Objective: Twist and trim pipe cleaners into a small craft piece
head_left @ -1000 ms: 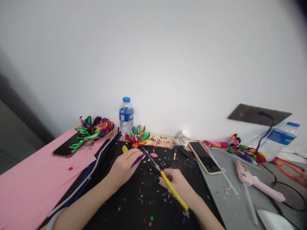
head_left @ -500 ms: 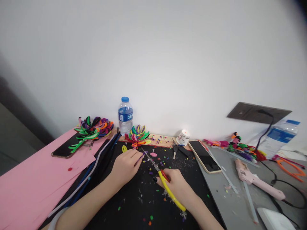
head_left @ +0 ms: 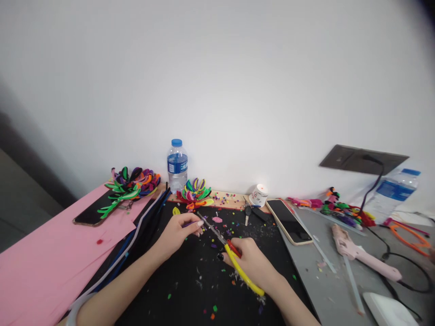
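Left hand pinches the purple strip over the worktop toward its far edge; right hand grips the scissors, long axis slanting far-left, tips just beside the left fingertips.

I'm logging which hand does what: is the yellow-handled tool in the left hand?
No, the right hand holds the yellow-handled tool, while the left hand pinches a purple piece.

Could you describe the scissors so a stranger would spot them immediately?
Over the black mat, find the person's right hand. It holds the scissors, blade tips near the left hand. Their long yellow handle sets them apart from the tiny colourful scraps scattered below.
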`<state>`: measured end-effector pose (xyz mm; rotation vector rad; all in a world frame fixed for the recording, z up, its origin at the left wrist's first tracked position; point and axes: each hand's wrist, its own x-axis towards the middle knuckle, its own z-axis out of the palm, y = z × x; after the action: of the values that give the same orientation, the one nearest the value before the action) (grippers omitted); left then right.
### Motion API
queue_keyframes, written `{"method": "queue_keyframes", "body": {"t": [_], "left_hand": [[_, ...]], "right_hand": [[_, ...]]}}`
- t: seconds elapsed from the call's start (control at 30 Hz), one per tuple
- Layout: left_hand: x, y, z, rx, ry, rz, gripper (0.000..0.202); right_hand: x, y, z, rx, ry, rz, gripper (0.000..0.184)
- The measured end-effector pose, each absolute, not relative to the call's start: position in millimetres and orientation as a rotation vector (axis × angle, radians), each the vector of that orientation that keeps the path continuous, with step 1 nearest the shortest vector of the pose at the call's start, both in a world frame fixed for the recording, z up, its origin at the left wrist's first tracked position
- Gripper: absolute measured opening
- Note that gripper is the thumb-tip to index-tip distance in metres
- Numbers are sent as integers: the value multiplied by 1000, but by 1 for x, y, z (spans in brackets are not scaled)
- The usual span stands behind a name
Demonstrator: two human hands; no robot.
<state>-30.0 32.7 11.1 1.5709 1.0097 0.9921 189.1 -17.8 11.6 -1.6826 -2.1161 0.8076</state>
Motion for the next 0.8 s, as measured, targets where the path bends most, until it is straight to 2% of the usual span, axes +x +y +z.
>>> {"method": "queue_keyframes", "body": {"t": [0.23,0.8], "left_hand": [[-31,33,7,1109,788,882,17],[-40,36,3,1083,708,671,17]], "right_hand": [[195,-15,18,-1644,-2211,772,25],[203,-13,20,-1564,-2354,692,21]]}}
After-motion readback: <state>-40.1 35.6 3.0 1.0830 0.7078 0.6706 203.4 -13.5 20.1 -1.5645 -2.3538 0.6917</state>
